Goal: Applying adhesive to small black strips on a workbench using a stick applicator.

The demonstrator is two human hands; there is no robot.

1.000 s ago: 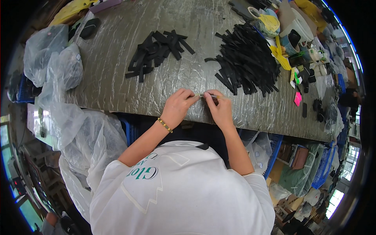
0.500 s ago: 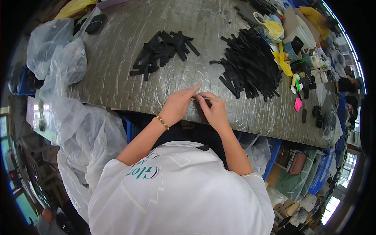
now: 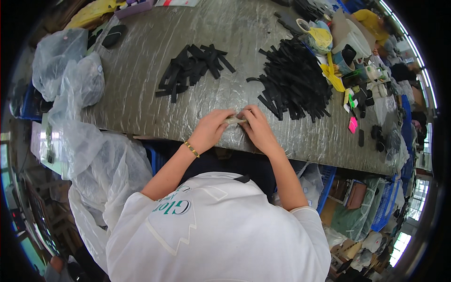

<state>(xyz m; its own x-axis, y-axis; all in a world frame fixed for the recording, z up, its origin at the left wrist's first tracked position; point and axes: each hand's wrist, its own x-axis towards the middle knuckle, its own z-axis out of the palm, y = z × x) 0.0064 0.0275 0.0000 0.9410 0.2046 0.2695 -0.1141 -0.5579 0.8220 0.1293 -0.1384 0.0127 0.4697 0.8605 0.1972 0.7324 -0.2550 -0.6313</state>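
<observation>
Pale piece [image 3: 234, 121]: one, short, held between two sets of fingertips over the table's near part, nearer the wearer than the large heap [image 3: 300, 77] and to its left; its material could not be told.
Left hand [image 3: 213, 126]: pinched one end of the pale piece between thumb and fingers.
Right hand [image 3: 256, 127]: pinched the other end, close beside the left hand.
Bracelet [image 3: 192, 149]: one, beaded, on the left wrist.
Table [image 3: 136, 96]: one broad grey-brown surface, shiny and wrinkled, under the large heap.
Large heap: one, of black strips too tangled to count, some splayed from its left side.
Small pile [image 3: 192, 68]: one, of similar black strips, well left of the large heap; overlaps hid their number.
Pink piece [image 3: 353, 124]: one, right of the large heap and slightly nearer the wearer.
Plastic bags [image 3: 61, 61]: at least two, clear and bulging, far left of the large heap.
Co-worker [image 3: 369, 22]: one, in yellow, beyond the large heap and to its right.
Room: cluttered, with a blue crate [image 3: 387, 204] and a barred window [image 3: 418, 199] to the large heap's right, both nearer the wearer.
</observation>
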